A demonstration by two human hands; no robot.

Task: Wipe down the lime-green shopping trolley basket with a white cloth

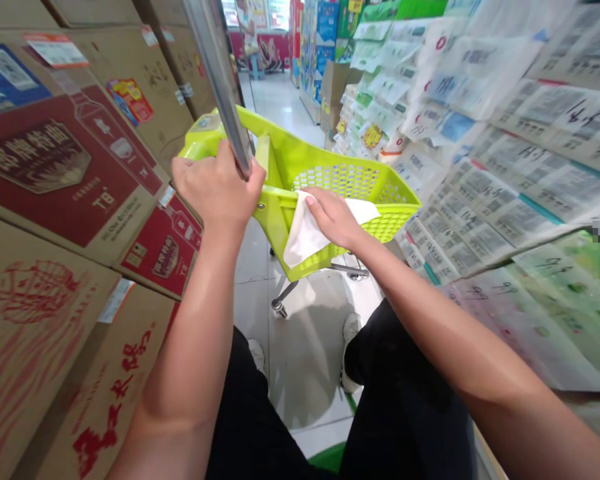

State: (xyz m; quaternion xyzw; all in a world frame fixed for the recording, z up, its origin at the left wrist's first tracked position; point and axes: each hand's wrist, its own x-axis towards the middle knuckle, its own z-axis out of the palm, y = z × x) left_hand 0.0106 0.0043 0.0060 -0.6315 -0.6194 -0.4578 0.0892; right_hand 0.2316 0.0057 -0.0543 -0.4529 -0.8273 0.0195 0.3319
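Observation:
A lime-green shopping cart (275,160) with a perforated basket stands in front of me, its wheels on the floor. My left hand (217,183) is closed around the lower end of the metal pole (217,80), beside the cart's green top end. A white cloth (303,233) drapes over the basket's near rim and hangs down the outside. My right hand (333,217) grips the cloth against that rim, thumb on the near side; most of its fingers are hidden behind the cloth and rim.
Stacked cardboard cartons (50,160) line the left side. Plastic-wrapped packs (480,187) with handwritten prices fill the right. Tiled floor (300,353) runs between, with part of a green object (330,457) below my legs. Further off, a person (250,30) shows in part.

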